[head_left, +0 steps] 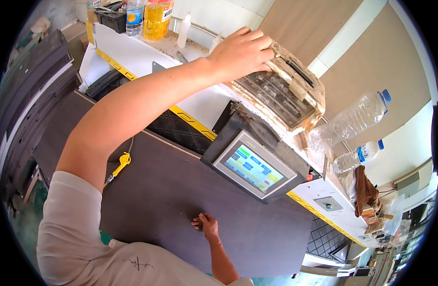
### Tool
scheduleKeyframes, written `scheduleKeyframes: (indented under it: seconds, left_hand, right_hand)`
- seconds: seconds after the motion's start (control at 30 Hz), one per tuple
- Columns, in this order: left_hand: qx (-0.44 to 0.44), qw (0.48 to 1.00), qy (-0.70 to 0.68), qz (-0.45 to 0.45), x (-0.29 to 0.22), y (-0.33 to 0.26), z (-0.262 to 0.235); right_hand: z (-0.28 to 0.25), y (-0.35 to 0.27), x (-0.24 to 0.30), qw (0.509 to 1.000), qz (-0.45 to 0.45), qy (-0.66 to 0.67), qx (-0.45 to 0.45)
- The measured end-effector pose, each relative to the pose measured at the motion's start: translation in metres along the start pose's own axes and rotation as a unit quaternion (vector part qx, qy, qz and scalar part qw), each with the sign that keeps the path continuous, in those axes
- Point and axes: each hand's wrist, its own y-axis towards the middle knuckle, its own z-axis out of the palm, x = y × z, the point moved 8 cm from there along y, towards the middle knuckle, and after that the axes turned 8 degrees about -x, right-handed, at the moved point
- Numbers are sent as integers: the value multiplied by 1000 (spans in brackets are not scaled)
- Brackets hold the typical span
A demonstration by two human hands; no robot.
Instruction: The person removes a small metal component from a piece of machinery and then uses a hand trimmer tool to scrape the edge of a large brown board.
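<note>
My left arm stretches up across the view, and my left hand (243,53) curls its fingers over the near-left corner of a dusty, tan-caked box (319,97). Inside the box, small pieces lie in dark rows; what the fingertips touch there is partly hidden. Lower down, my right hand (207,225) is closed just over a large dark brown panel (166,190). Something small and dark shows between its fingers, too small to name. Between the two hands a touch screen (254,164) in a dark housing is lit with blue, green and yellow blocks.
A yellow air blow gun (121,164) lies left on the panel. The white machine beam (195,107) has a yellow strip (190,123). On it stand a bottle of orange liquid (157,21), a white squeeze bottle (184,31) and a clear empty bottle (355,119). Stacked dark panels (33,71) fill the left.
</note>
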Motion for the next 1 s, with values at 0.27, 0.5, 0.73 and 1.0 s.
scheduleKeyframes:
  seconds: [0.27, 0.5, 0.73, 1.0]
  left_hand:
    - [-11, 997, 2, 70, -12, 4, -10]
    - [-71, 997, -20, 28, -42, -2, -24]
    - [11, 997, -72, 22, -76, -18, 6]
    - [14, 994, -83, 66, -81, -28, -3]
  right_hand:
    - [0, 2, -2, 1000, -18, 10, -1]
    - [-3, 1, -2, 999, -33, 14, 3]
    - [3, 3, 3, 999, -30, 2, 17]
    - [5, -2, 9, 1000, -24, -9, 10]
